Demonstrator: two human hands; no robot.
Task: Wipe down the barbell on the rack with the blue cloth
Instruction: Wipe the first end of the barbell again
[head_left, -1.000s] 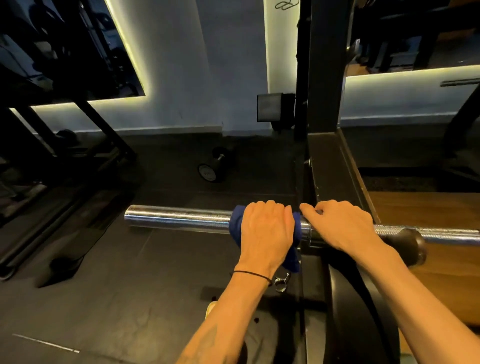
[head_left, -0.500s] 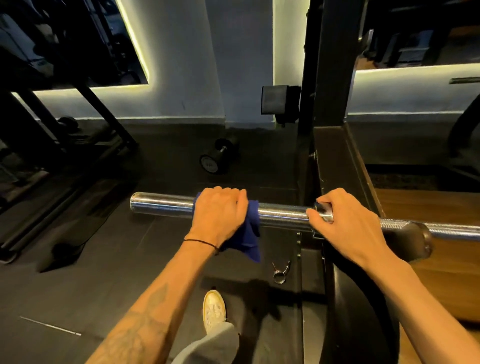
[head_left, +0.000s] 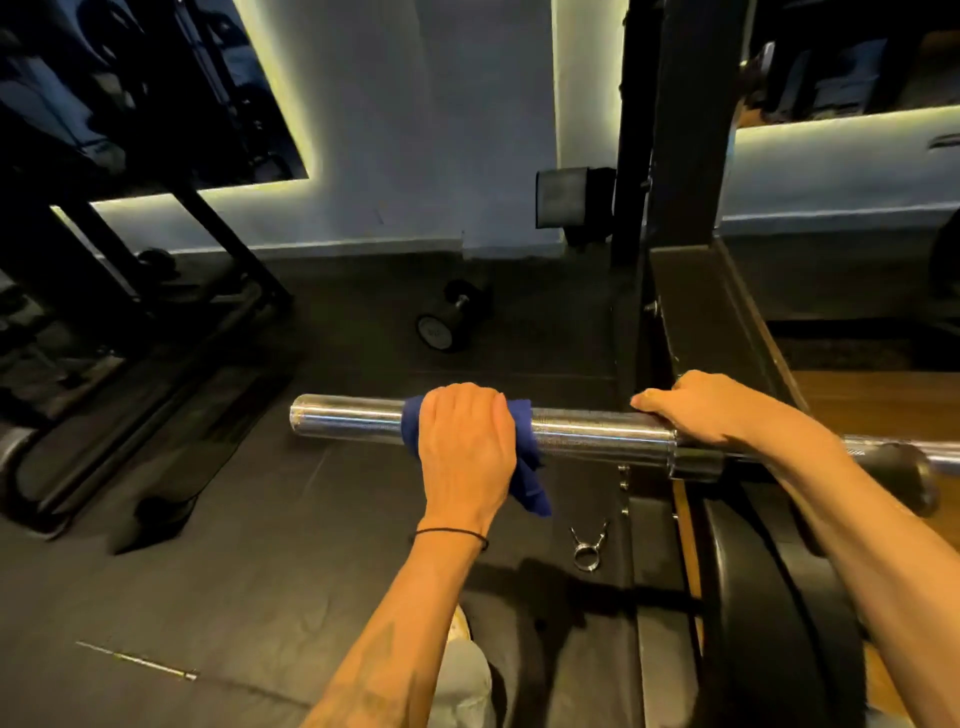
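The chrome barbell (head_left: 592, 431) lies across the rack, its bare sleeve end sticking out to the left. My left hand (head_left: 465, 441) grips the sleeve through the blue cloth (head_left: 527, 467), which wraps the bar and hangs down in a corner below it. My right hand (head_left: 701, 410) rests on top of the bar at the collar, fingers curled over it, next to the black rack upright (head_left: 685, 156). The bar's right part runs off past a black rack hook (head_left: 904, 473).
A spring collar clip (head_left: 587, 545) lies on the black rubber floor below the bar. A dumbbell (head_left: 449, 319) rests near the wall. A black weight plate (head_left: 779, 623) stands at the lower right. Dark machine frames fill the left side.
My left hand slid the cloth left along the sleeve from the collar, then came a little back to the right. My right hand stayed on the bar by the collar.
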